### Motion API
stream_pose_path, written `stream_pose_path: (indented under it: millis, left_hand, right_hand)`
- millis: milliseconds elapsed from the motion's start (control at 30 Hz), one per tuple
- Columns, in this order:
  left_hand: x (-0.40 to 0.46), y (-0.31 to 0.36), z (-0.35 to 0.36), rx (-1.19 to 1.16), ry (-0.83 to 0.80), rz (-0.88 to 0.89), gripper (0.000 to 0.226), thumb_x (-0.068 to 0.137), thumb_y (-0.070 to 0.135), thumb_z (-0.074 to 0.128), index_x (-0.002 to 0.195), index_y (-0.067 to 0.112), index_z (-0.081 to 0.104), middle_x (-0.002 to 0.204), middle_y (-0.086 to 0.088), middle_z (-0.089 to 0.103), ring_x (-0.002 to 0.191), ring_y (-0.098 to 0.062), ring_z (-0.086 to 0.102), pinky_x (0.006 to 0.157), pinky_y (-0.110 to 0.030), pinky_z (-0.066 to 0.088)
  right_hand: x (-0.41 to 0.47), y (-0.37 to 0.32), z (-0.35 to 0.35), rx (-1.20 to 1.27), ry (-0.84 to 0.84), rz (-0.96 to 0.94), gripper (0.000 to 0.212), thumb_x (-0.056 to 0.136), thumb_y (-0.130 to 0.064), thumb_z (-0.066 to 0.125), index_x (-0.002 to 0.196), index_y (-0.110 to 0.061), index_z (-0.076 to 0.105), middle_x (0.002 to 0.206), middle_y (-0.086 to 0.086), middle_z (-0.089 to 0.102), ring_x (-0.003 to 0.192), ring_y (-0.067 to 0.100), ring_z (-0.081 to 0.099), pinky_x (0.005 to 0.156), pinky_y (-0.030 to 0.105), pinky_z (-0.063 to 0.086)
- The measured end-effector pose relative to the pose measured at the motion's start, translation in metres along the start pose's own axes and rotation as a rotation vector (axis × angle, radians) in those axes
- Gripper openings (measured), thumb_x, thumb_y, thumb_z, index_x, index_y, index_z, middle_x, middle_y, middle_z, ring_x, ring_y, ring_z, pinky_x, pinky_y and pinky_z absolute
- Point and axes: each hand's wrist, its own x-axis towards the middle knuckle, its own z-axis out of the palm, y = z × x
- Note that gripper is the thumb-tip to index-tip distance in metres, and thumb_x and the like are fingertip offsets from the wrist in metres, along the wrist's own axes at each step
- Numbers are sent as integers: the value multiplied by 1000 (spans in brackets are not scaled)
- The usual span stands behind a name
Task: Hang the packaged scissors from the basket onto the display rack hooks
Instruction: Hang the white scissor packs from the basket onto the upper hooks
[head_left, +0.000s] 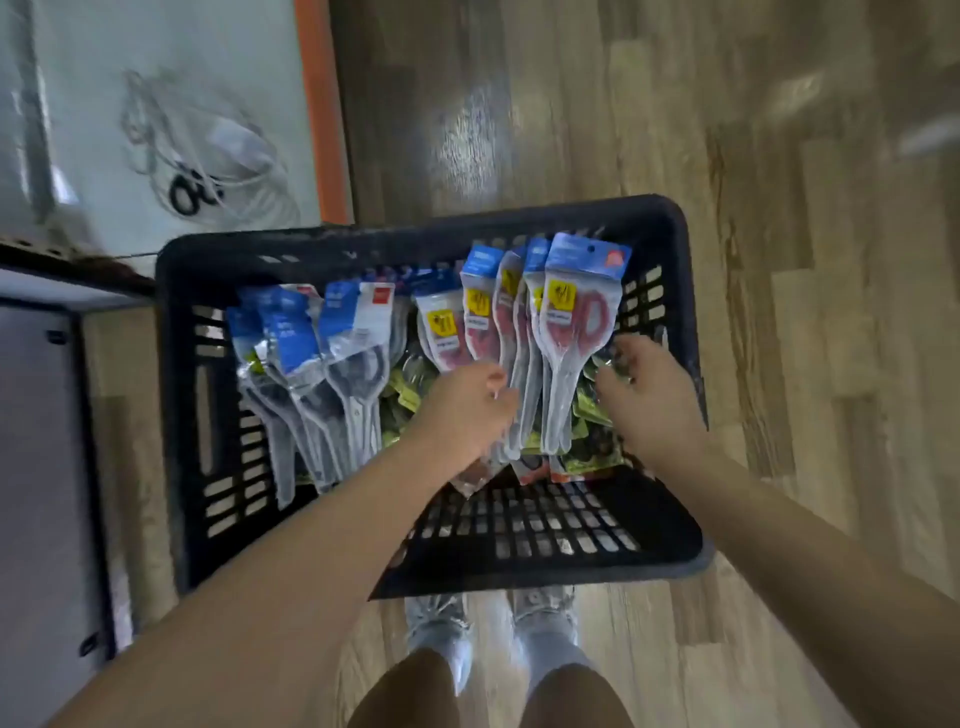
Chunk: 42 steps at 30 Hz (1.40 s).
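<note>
Clearly these are light, flat goods: each pack of scissors is a clear blister on a printed card, stiff enough to hold its shape yet slick to the touch. The red-handled packs (571, 332) stand bunched at the right of the black basket (519, 561), clear-handled packs (332, 353) lean at its left, and yellow-green packets (405, 400) lie beneath. The left hand (462, 410) pinches the lower edge of the red bunch; the right hand (644, 395) hovers just beside it with fingers loosely curled, holding nothing I can make out. Probably the blue card header at the top is the best hold, since its hang hole must meet the hook; no rack shows here.
</note>
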Motion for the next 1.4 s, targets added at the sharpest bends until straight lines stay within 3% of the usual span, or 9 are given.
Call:
stream_pose_path:
  millis: [100, 333, 467, 667, 833, 1000, 1133, 1267, 1400]
  left_hand:
    - [38, 5, 8, -129, 103, -9, 38, 94, 19, 51, 130, 5, 50, 128, -10, 57, 112, -22, 54, 93, -29, 41]
    - [106, 21, 18, -360, 260, -23, 39, 93, 22, 58, 126, 3, 50, 102, -2, 55, 96, -17, 55, 83, -23, 42]
    - [126, 26, 22, -369, 291, -92, 14, 92, 29, 59, 87, 16, 55, 95, -6, 60, 99, -30, 61, 89, -42, 51]
    - [128, 29, 26, -364, 276, -144, 28, 94, 30, 55, 68, 23, 47, 84, -2, 59, 91, -24, 58, 89, -38, 48]
    - [122, 31, 24, -516, 280, -158, 16, 95, 22, 55, 105, 14, 64, 93, 0, 61, 90, -18, 60, 83, -32, 50]
    - [116, 26, 27, -602, 300, -178, 18, 101, 26, 39, 87, 19, 47, 78, -1, 51, 72, -14, 49, 69, -28, 42]
    - [112, 20, 19, -803, 309, -244, 19, 101, 33, 34, 91, 24, 46, 105, -14, 60, 99, -28, 59, 94, -46, 48]
    - [110, 16, 15, -845, 191, -215, 19, 94, 35, 55, 106, 20, 54, 117, -5, 62, 107, -22, 61, 94, -43, 50]
    - [109, 9, 15, -841, 133, -205, 16, 81, 4, 70, 87, 17, 62, 95, -2, 68, 103, -24, 64, 97, -39, 48]
  right_hand:
    - [33, 13, 11, 33, 70, -61, 23, 90, -29, 53, 110, -19, 56, 107, 5, 59, 96, 19, 56, 69, 28, 39]
    - [81, 19, 20, 208, 143, 56, 55, 85, -41, 63, 128, -14, 46, 123, 6, 56, 115, 21, 52, 96, 42, 46]
    - [89, 19, 24, 357, 112, 119, 51, 85, -35, 66, 128, -15, 46, 122, 2, 59, 113, 19, 57, 92, 33, 48]
    - [94, 19, 31, 481, 120, 207, 48, 84, -27, 69, 125, -14, 49, 116, 1, 60, 111, 19, 57, 85, 28, 45]
    - [88, 18, 26, 504, 135, 207, 42, 81, -26, 72, 114, -14, 48, 93, -10, 53, 95, 11, 54, 64, 14, 40]
    - [83, 19, 20, 613, 76, 268, 36, 84, -20, 69, 112, -18, 46, 101, -7, 59, 97, 12, 58, 78, 25, 44]
    - [79, 20, 16, 669, 31, 275, 34, 89, -19, 62, 121, -15, 50, 100, -7, 63, 88, 4, 60, 67, 18, 44]
    - [81, 21, 19, 663, 37, 299, 33, 91, -23, 61, 121, -18, 49, 105, -4, 63, 93, 9, 61, 82, 28, 49]
    - [85, 25, 22, 661, 16, 312, 33, 89, -26, 63, 119, -20, 52, 108, -2, 64, 100, 15, 61, 92, 37, 48]
